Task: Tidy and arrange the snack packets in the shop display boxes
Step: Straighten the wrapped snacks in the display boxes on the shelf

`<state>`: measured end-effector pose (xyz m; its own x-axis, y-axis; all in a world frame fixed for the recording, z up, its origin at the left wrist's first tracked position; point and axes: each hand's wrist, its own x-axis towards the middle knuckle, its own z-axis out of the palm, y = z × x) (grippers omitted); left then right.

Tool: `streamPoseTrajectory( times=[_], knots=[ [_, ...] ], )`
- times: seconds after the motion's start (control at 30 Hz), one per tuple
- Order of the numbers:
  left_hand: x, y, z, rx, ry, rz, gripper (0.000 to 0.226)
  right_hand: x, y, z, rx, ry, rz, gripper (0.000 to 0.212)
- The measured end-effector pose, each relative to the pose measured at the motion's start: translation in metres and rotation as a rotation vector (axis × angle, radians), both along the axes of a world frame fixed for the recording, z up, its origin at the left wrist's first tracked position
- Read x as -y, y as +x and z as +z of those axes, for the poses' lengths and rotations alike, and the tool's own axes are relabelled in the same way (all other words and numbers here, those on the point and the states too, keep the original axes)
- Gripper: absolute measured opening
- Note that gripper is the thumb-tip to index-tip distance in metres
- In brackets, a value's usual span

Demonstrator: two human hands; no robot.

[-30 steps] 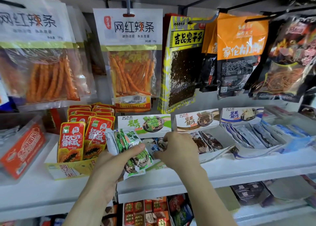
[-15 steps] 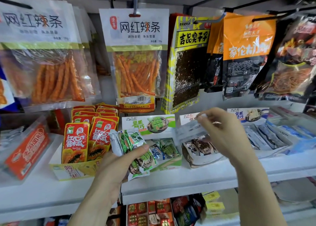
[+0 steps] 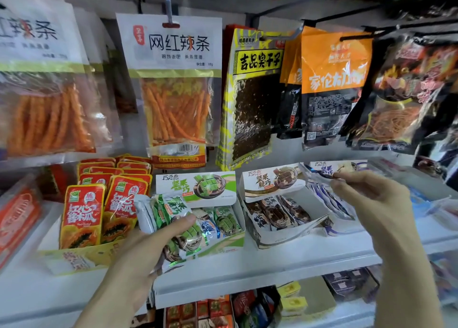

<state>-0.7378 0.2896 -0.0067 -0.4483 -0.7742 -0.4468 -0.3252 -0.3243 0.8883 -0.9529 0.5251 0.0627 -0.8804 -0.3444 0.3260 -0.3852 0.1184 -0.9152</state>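
My left hand [image 3: 138,248] grips a bunch of green snack packets [image 3: 171,218] before the green display box [image 3: 198,186], while my right hand [image 3: 371,198] pinches 1 blue-white packet [image 3: 319,172] above the blue box [image 3: 339,213].

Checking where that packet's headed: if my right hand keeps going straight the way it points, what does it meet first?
Probably the blue box: the right hand pinches a blue packet pointing up-left at that box's raised lid flap, though depth is unclear.

spicy-stick bags [image 3: 173,97] hang on pegs; orange bag [image 3: 334,79] beside; white shelf [image 3: 260,265] below.
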Motion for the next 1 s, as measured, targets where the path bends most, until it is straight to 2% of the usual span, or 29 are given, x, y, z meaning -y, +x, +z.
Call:
streamPoseTrajectory(
  times=[0.03, 0.07, 0.1, 0.17, 0.2, 0.27, 0.3, 0.33, 0.4, 0.47, 0.53, 0.6, 0.63, 0.7, 0.77, 0.8, 0.9, 1.0],
  knots=[
    [-0.016, 0.000, 0.011, 0.061, -0.114, -0.060, 0.090, -0.002, 0.005, 0.005, -0.022, -0.032, 0.074, 0.016],
    [-0.028, 0.006, 0.029, 0.028, -0.075, -0.152, 0.123, 0.000, 0.009, 0.010, -0.061, -0.036, 0.144, 0.018],
    [-0.026, 0.003, 0.026, 0.008, -0.011, -0.114, 0.090, 0.007, 0.020, 0.014, -0.087, -0.034, 0.228, 0.019],
    [-0.026, 0.008, 0.031, -0.097, 0.092, -0.048, 0.057, 0.032, 0.045, 0.015, -0.116, -0.010, 0.396, 0.021],
    [-0.024, 0.012, 0.036, -0.197, 0.159, 0.033, 0.053, 0.045, 0.058, 0.012, -0.123, 0.005, 0.476, 0.022],
    [-0.031, 0.030, 0.040, -0.235, 0.254, -0.020, 0.042, 0.067, 0.078, 0.005, -0.149, 0.028, 0.578, 0.024],
    [-0.039, 0.041, 0.045, -0.260, 0.238, -0.052, 0.033, 0.077, 0.086, -0.001, -0.171, 0.047, 0.610, 0.025],
    [-0.042, 0.044, 0.048, -0.270, 0.214, 0.012, 0.029, 0.085, 0.093, -0.006, -0.191, 0.076, 0.634, 0.024],
    [-0.053, 0.055, 0.053, -0.381, 0.161, 0.016, 0.023, 0.096, 0.104, -0.017, -0.206, 0.140, 0.707, 0.025],
    [-0.050, 0.058, 0.050, -0.377, 0.124, 0.035, 0.028, 0.100, 0.108, -0.023, -0.194, 0.200, 0.831, 0.030],
    [-0.031, 0.052, 0.043, -0.258, 0.101, 0.077, 0.039, 0.099, 0.105, -0.022, -0.088, 0.208, 0.939, 0.038],
    [-0.015, 0.042, 0.051, -0.019, 0.017, 0.028, 0.043, 0.102, 0.101, -0.025, -0.041, 0.228, 0.835, 0.040],
    [-0.007, 0.045, 0.044, 0.003, -0.027, 0.012, 0.046, 0.107, 0.100, -0.029, -0.122, 0.288, 0.681, 0.032],
    [0.002, 0.042, 0.046, 0.066, -0.117, -0.043, 0.052, 0.120, 0.108, -0.036, -0.360, 0.543, 0.441, 0.017],
    [0.006, 0.034, 0.048, 0.213, -0.168, -0.087, 0.054, 0.134, 0.120, -0.049, -0.498, 0.830, 0.320, 0.032],
    [0.012, 0.033, 0.043, 0.259, -0.196, -0.121, 0.054, 0.141, 0.124, -0.054, -0.511, 0.883, 0.294, 0.033],
    [0.009, 0.054, 0.032, 0.270, -0.276, -0.355, 0.056, 0.153, 0.122, -0.057, -0.494, 0.824, 0.285, 0.027],
    [-0.001, 0.083, 0.031, 0.125, -0.319, -0.341, 0.057, 0.153, 0.119, -0.045, -0.371, 0.707, 0.384, 0.041]
  ],
)
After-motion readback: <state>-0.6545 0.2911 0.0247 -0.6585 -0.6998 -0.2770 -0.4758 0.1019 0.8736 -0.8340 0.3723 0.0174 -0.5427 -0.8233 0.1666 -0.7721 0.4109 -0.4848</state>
